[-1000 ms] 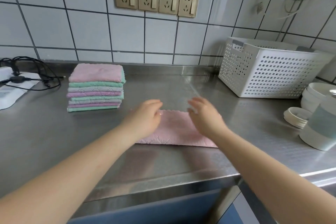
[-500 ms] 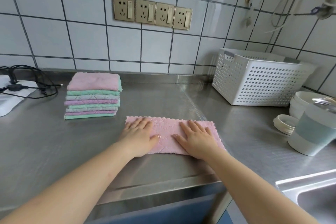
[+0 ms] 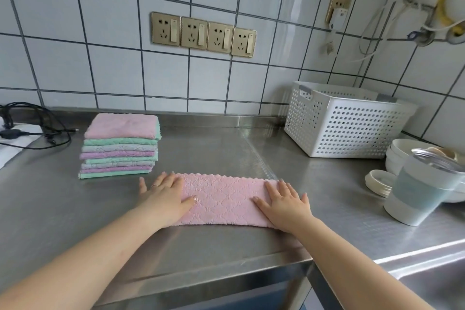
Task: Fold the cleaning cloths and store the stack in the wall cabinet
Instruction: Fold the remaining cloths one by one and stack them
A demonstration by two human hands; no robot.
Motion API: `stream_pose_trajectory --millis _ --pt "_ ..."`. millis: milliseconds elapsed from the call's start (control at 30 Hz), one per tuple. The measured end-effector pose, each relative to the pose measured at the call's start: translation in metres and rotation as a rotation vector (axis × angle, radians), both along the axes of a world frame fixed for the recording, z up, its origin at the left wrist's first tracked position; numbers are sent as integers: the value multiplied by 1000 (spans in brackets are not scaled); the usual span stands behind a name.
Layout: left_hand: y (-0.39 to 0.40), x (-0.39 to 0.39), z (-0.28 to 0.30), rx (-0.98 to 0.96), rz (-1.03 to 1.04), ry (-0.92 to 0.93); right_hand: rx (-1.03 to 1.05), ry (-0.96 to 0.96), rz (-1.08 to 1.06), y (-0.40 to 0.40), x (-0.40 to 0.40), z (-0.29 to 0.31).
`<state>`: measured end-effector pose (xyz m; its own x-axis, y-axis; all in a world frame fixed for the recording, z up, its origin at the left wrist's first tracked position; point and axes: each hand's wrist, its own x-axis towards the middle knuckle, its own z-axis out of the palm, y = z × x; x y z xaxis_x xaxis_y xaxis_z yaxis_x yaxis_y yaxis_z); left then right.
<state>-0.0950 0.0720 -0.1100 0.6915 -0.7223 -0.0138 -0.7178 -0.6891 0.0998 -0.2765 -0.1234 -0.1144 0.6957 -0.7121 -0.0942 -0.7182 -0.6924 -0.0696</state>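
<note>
Steel counter (image 3: pixel 206 148) carries a pink cloth (image 3: pixel 221 199), folded into a strip beside the folded stack (image 3: pixel 120 146). Left hand (image 3: pixel 163 196) and right hand (image 3: pixel 284 202) press flat, fingers straight, gripping nothing. Cloth likely soft, light, limp; pinch corners.

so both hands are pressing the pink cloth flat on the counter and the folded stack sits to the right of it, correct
Not quite: the head view shows the folded stack to the left of the pink cloth, not the right. The left hand and right hand do press it flat on the counter.
</note>
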Motion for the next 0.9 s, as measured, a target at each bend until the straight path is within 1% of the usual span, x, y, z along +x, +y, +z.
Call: stream_pose_trajectory --millis 33,100,133,200,267,300,333,400,433,467,533,600,667,700,800,900 --pt "-1 -4 1 -52 -65 -67 -42 8 4 1 1 2" --pt "-6 -18 5 -245 -293 -185 -158 -5 67 3 9 6" --pt "-9 -31 10 -292 -409 -199 -202 -32 126 5 14 10" --pt "-16 -58 16 -254 -570 -190 -206 -89 251 12 28 18" --pt "-23 -77 15 -179 -659 -224 -95 -127 325 20 44 22" --pt "-27 -80 16 -115 -670 -244 -43 -151 359 22 54 21" --pt "-29 -78 12 -93 -677 -285 2 -150 373 24 61 19" --pt "-31 -72 7 -103 -691 -374 41 -147 357 21 73 17" --pt "-33 -72 6 -74 -681 -363 43 -148 340 20 77 18" --pt "-33 -75 9 -32 -669 -357 30 -149 330 18 79 18" --pt "-35 -77 9 -11 -623 -408 -40 -147 331 17 82 19" --pt "-34 -77 9 -54 -628 -417 -96 -168 339 15 84 18" --pt "-27 -73 11 -43 -694 -367 -143 -183 344 13 84 15" --pt "-23 -68 8 -58 -715 -377 -169 -184 351 12 83 14" --pt "-6 -57 3 -106 -674 -433 -236 -170 357 10 73 16" --pt "13 -45 5 -159 -671 -438 -237 -154 348 10 59 18"
